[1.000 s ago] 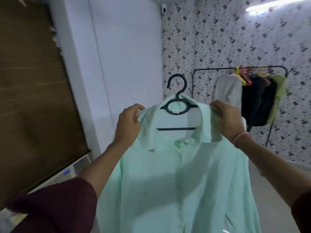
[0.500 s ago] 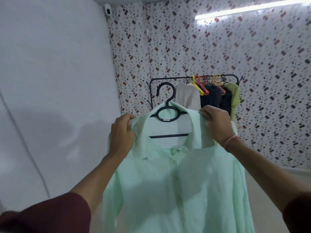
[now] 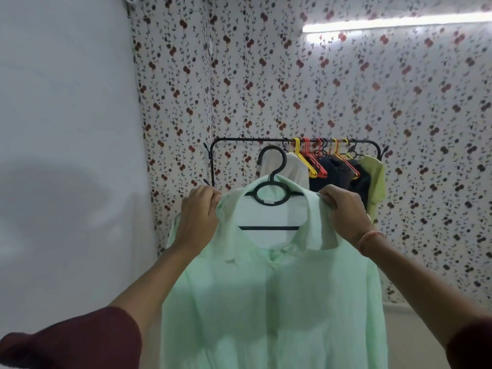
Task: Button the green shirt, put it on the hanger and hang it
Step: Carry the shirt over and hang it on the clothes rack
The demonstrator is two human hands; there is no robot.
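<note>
The shirt [image 3: 274, 302] is already on the hanger [image 3: 270, 194] and its placket reads as closed, so the step in hand appears to be carrying it to the rack [image 3: 231, 140] and hooking it on. The left hand [image 3: 198, 218] is clenched on the shirt's shoulder at one end of the hanger; the right hand [image 3: 343, 213] is clenched on the other shoulder. The shirt hangs between the hands, front facing the wearer; the rack stands well beyond them. To do this well, both shoulders should be kept level so the cloth does not slide off, and the hook should be raised above the rail, then lowered onto the bare stretch beyond the left hand, clear of the clothes [image 3: 343, 174] already hung beyond the right hand. The shirt's long axis runs vertically, collar up, tail out of view below; the hanger bar lies across from hand to hand, hook upright with its opening toward the left hand.
</note>
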